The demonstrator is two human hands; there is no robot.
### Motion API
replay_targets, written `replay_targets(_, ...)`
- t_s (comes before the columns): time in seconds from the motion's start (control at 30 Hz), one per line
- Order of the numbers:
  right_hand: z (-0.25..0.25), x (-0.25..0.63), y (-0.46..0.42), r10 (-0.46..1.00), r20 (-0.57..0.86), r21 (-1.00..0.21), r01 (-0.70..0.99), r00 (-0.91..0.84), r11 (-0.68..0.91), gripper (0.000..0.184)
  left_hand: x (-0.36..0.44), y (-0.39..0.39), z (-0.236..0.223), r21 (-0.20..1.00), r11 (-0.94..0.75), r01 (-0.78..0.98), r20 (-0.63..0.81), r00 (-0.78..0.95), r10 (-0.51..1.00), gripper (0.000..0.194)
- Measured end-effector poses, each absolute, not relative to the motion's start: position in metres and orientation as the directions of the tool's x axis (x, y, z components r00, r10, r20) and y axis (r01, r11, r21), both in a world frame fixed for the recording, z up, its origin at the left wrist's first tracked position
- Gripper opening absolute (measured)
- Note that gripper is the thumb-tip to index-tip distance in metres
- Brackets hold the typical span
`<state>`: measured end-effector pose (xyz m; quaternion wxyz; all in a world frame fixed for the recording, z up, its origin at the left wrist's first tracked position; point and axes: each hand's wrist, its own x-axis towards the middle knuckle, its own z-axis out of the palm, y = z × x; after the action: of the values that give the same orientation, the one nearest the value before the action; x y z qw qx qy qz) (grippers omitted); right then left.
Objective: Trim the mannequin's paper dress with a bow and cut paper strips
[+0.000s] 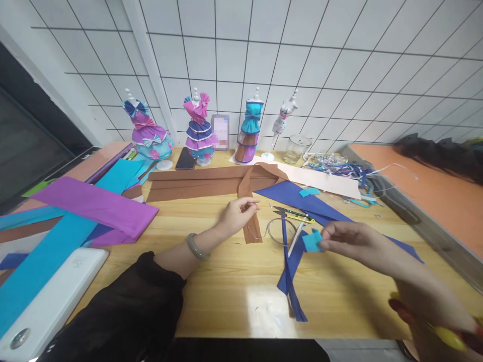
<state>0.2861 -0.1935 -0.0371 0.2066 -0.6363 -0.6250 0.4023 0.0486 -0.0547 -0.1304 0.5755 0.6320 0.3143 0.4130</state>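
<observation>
At near left lies a white device (60, 296) whose faint mark is too small to read. Right of centre, dark blue strips (292, 284) lie on the table (219, 286). Just above them, the right hand (352, 244) pinches a small turquoise piece (311, 242). The left hand (238, 213), fingertips drawn narrow, hovers by the brown strip (252, 229); whether it grips anything, I cannot tell. Farther back, four dressmaker's figures (198, 133) flank an upright panel (220, 125), its content blurred.
</observation>
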Motion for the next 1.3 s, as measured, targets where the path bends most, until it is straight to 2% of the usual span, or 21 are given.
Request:
replay_targets(0.1,-0.042,0.26,-0.164,0.977,-0.179,-0.887,0.449,-0.119,-0.108,0.032,0.047,-0.054,-0.125,0.979,0.03,-0.204,0.077,0.498,0.864,0.036)
replay_targets(0.27,-0.069,0.229,-0.121,0.992,-0.109,-0.928,0.363,-0.06,-0.08,0.034,0.042,-0.055,-0.12,0.924,0.245,-0.292,0.0,0.644,0.765,0.052)
replay_targets(0.5,-0.1,0.222,-0.106,0.997,-0.077,-0.948,0.312,-0.023,-0.066,0.032,0.048,-0.056,-0.122,0.965,0.153,-0.213,0.015,0.627,0.778,0.038)
replay_targets(0.6,-0.101,0.219,-0.108,0.998,-0.061,-0.99,0.127,-0.006,-0.06,0.039,0.047,-0.056,-0.121,0.971,0.159,-0.18,-0.013,0.622,0.783,0.036)
replay_targets(0.67,-0.098,0.217,-0.109,0.993,-0.108,-0.994,-0.01,-0.046,-0.108,0.052,0.046,-0.056,-0.121,0.973,0.16,-0.168,-0.017,0.635,0.772,0.036)
replay_targets(0.73,-0.094,0.215,-0.111,0.985,-0.147,-0.986,-0.072,-0.091,-0.154,0.061,0.045,-0.056,-0.12,0.973,0.169,-0.158,-0.024,0.658,0.752,0.036)
replay_targets(0.9,-0.098,0.215,-0.111,0.993,-0.117,-0.992,-0.048,-0.032,-0.118,0.059,0.045,-0.056,-0.121,0.962,0.224,-0.156,-0.066,0.663,0.746,0.039)
replay_targets(1.2,-0.113,0.212,-0.109,0.998,-0.031,-0.998,0.062,0.048,-0.034,0.052,0.047,-0.056,-0.124,0.963,0.21,-0.17,-0.054,0.642,0.764,0.045)
replay_targets(1.3,-0.114,0.208,-0.11,0.998,-0.001,-0.994,0.11,0.058,-0.007,0.052,0.046,-0.057,-0.126,0.974,0.166,-0.152,-0.035,0.628,0.777,0.04)
